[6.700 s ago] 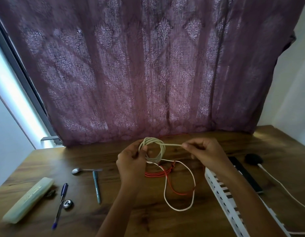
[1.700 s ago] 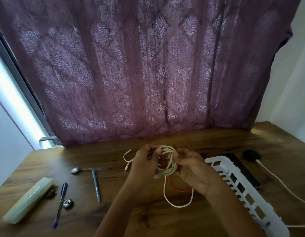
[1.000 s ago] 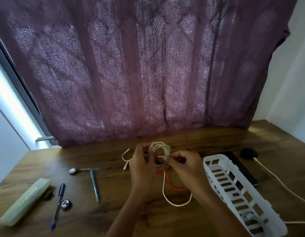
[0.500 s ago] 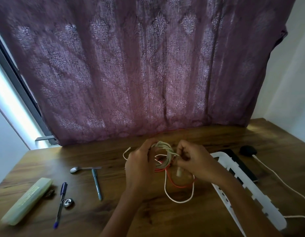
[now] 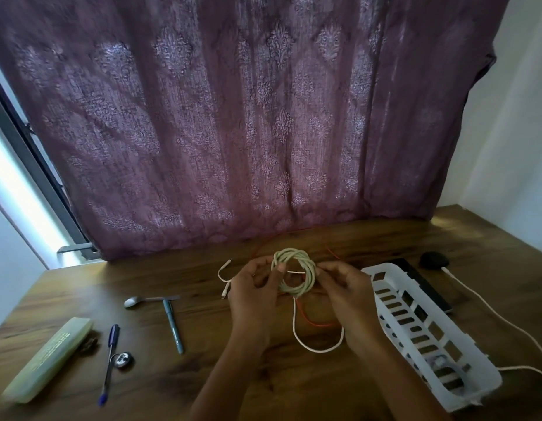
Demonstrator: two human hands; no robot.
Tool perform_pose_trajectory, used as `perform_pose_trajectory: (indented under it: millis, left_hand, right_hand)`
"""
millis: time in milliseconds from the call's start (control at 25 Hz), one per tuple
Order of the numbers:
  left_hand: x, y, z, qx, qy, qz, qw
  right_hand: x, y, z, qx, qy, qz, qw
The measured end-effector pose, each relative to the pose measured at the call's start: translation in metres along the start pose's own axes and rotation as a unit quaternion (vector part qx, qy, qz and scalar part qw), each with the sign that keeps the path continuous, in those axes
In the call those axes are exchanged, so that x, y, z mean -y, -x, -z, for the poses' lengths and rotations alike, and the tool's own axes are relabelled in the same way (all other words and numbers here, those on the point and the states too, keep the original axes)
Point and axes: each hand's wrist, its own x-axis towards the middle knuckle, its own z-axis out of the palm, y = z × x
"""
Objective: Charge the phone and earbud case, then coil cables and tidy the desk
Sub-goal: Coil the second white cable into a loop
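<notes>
Pinching cable coil (image 5: 309,276) | left hand (image 5: 253,296) + right hand (image 5: 348,287) | case (image 5: 48,363) lettering illegible

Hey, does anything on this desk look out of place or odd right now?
A spoon lies on the desk, its handle meeting one end of the teal pen: odd among stationery. An orange cable trails loose under the white cable coil that the left hand and right hand hold.

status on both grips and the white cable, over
Left-hand grip and right-hand grip both on white cable coil. Loose tail loop not yet wound in. Orange cable on desk beside that tail.
</notes>
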Motion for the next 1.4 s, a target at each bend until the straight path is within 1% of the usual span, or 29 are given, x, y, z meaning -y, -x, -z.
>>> perform_pose_trajectory:
  millis: [80, 160, 240, 360, 480, 560, 640, 680, 800, 880, 1000, 1040, 1160, 1240, 1320, 1400]
  left_hand:
    - [0.002, 0.003, 0.002, -0.013, -0.016, -0.011, 1.0]
    - [0.002, 0.007, 0.003, -0.029, -0.054, -0.046, 0.997]
    - [0.002, 0.008, 0.007, -0.046, -0.083, -0.071, 0.993]
    - [0.003, 0.005, 0.015, -0.038, -0.088, -0.056, 0.994]
    - [0.002, 0.001, 0.023, 0.011, -0.071, -0.03, 0.997]
    - [0.004, 0.001, 0.028, 0.018, -0.116, -0.054, 0.992]
    - [0.004, 0.003, 0.029, 0.02, -0.177, -0.093, 0.98]
    - [0.005, 0.003, 0.029, 0.027, -0.192, -0.101, 0.976]
    - [0.01, -0.001, 0.031, 0.061, -0.164, -0.072, 0.982]
    - [0.012, -0.002, 0.033, 0.078, -0.138, -0.057, 0.986]
    - [0.016, 0.001, 0.036, 0.072, -0.098, -0.041, 0.992]
    - [0.016, 0.001, 0.037, 0.07, -0.079, -0.026, 0.994]
    - [0.011, -0.002, 0.045, 0.08, -0.022, 0.017, 0.996]
    - [0.007, -0.003, 0.051, 0.084, -0.006, 0.025, 0.996]
    - [0.004, -0.001, 0.053, 0.082, 0.001, 0.028, 0.996]
    - [0.004, 0.001, 0.049, 0.089, 0.004, 0.027, 0.996]
  right_hand:
    - [0.001, 0.005, -0.006, 0.001, -0.069, -0.048, 0.997]
    - [0.006, 0.009, -0.008, 0.01, -0.133, -0.093, 0.987]
    - [0.01, 0.013, -0.011, 0.039, -0.164, -0.122, 0.978]
    - [0.011, 0.019, -0.017, 0.048, -0.151, -0.137, 0.978]
    - [0.01, 0.02, -0.02, 0.037, -0.19, -0.158, 0.968]
    - [0.008, 0.022, -0.022, 0.021, -0.178, -0.153, 0.972]
    - [0.006, 0.025, -0.027, 0.0, -0.128, -0.129, 0.983]
    - [0.005, 0.027, -0.029, -0.012, -0.105, -0.118, 0.987]
    - [0.006, 0.031, -0.032, -0.04, -0.082, -0.093, 0.991]
    - [0.004, 0.031, -0.034, -0.059, -0.099, -0.097, 0.989]
    - [-0.001, 0.033, -0.042, -0.117, -0.152, -0.109, 0.975]
    - [-0.001, 0.033, -0.044, -0.118, -0.162, -0.111, 0.973]
    - [0.003, 0.036, -0.044, -0.051, -0.13, -0.119, 0.983]
    - [0.004, 0.036, -0.039, -0.001, -0.088, -0.126, 0.988]
    - [0.003, 0.035, -0.033, 0.032, -0.045, -0.13, 0.99]
    - [0.003, 0.034, -0.026, 0.057, -0.034, -0.126, 0.99]
